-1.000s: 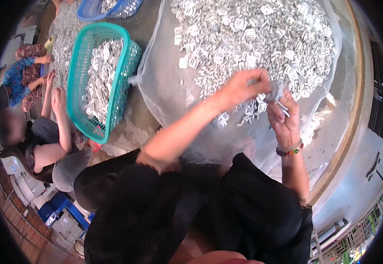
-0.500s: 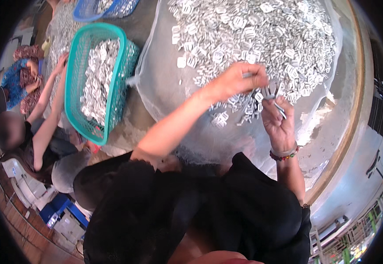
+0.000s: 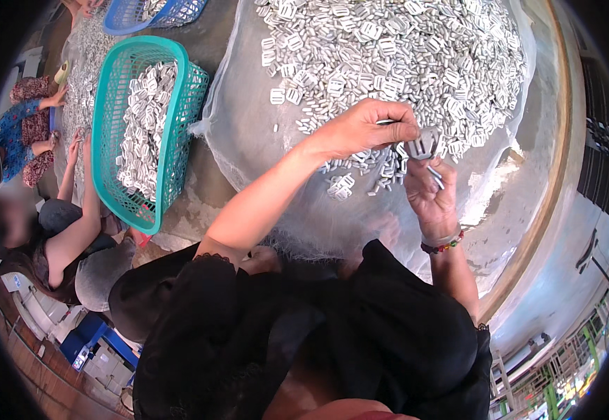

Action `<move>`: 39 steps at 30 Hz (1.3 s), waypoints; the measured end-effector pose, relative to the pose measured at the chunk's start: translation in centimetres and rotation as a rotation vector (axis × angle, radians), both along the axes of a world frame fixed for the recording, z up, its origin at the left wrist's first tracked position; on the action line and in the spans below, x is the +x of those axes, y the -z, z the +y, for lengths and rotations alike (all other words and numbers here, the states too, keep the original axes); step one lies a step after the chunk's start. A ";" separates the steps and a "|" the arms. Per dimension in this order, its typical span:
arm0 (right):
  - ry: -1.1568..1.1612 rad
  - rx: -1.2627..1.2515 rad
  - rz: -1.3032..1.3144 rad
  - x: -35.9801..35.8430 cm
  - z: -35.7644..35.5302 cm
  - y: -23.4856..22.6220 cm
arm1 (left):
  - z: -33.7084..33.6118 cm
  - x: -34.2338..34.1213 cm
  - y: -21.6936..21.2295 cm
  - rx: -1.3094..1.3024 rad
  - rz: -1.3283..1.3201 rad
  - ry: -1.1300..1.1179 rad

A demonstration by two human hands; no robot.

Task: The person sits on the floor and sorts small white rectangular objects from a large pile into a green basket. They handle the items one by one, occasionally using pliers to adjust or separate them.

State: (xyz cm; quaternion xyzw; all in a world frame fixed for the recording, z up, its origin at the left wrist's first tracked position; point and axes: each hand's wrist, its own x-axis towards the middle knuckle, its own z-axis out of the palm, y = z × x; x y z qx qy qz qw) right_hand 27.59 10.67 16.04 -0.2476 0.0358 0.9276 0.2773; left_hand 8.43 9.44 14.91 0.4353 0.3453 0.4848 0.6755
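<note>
My two hands meet over the near edge of a large heap of silvery metal pieces [image 3: 388, 63]. My left hand [image 3: 378, 129] is closed, with a bit of a metal buckle showing in its curled fingers. Below and to the right, my right hand [image 3: 432, 192] pinches a slotted metal buckle [image 3: 423, 144], held up close to my left fingertips. A second metal edge [image 3: 436, 178] shows between the right fingers. Slotted buckles and small pellets are mixed in the heap. A little clump of buckles [image 3: 341, 186] lies apart, left of my right hand.
A translucent plastic sheet [image 3: 248, 126] lies under the heap. To the left stands a green basket [image 3: 178, 133] holding buckles, with a blue basket [image 3: 126, 19] beyond it. Two other people work at the left. A curved raised rim [image 3: 563, 140] bounds the right side.
My hands stay together, and the buckle in the right one now shows its slots more plainly. The view has shifted slightly. The nearest co-worker's arms have drawn back from the green basket's rim.
</note>
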 end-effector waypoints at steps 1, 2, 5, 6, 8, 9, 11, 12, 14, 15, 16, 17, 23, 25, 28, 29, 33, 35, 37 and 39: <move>-0.064 0.084 -0.009 -0.2 0.1 0.4 | 0.3 -0.9 0.0 0.061 0.055 0.067; -0.089 0.117 -0.065 -0.5 0.1 0.7 | 0.3 -1.5 -0.4 0.116 0.107 0.132; -0.127 0.169 -0.205 -1.3 -0.3 0.3 | 1.2 -2.7 -1.9 0.140 0.413 0.330; -0.155 0.188 -0.212 -1.3 -0.5 -0.3 | 1.5 -3.0 -2.5 0.156 0.500 0.397; -0.187 0.228 -0.234 -0.8 -0.5 -1.3 | 2.0 -2.9 -4.0 0.209 0.514 0.507; -0.237 0.365 -0.083 0.1 0.1 -1.5 | 2.5 -2.7 -4.7 0.269 0.542 0.578; -0.402 0.482 -0.308 0.9 -0.1 -4.4 | 3.1 -2.4 -7.0 0.360 0.570 0.697; -0.484 0.541 -0.429 0.7 0.0 -6.0 | 2.7 -2.5 -8.1 0.422 0.534 0.741; -0.560 0.368 -0.323 -0.6 -2.0 -9.1 | 0.9 -3.9 -11.7 0.379 0.509 0.856; -0.635 0.450 -0.139 -1.3 -2.4 -9.6 | -0.1 -5.1 -13.3 0.384 0.551 0.898; -0.578 0.386 -0.014 -1.8 -3.1 -9.2 | -0.8 -4.8 -14.2 0.397 0.528 0.814; -0.541 0.357 0.082 -1.7 -3.0 -8.2 | -1.1 -4.3 -14.3 0.306 0.529 0.782; -0.321 0.508 0.025 -3.4 -3.3 -3.0 | 0.0 -4.7 -12.1 0.158 0.713 0.652; -0.304 0.639 -0.096 -3.0 -1.9 -5.5 | -2.9 -6.1 -9.8 0.119 0.712 0.286; -0.089 0.306 -0.016 1.4 -0.6 -6.9 | 0.5 -0.4 -14.0 -0.104 0.402 0.245; -0.033 0.229 0.001 2.1 -0.6 -7.7 | 1.6 0.7 -15.0 0.061 0.419 0.209; -0.081 0.376 -0.206 0.8 -1.6 -8.6 | -1.2 0.3 -12.8 0.179 0.500 0.065; -0.172 0.618 -0.392 -1.4 -2.5 -9.8 | -3.3 -1.7 -13.6 0.095 0.570 0.019; -0.236 0.735 -0.423 -2.1 -1.4 -8.0 | -3.3 -2.6 -12.4 0.064 0.596 -0.061; -0.260 0.854 -0.541 -2.4 -1.8 -7.9 | -4.0 -3.2 -11.7 0.082 0.695 -0.099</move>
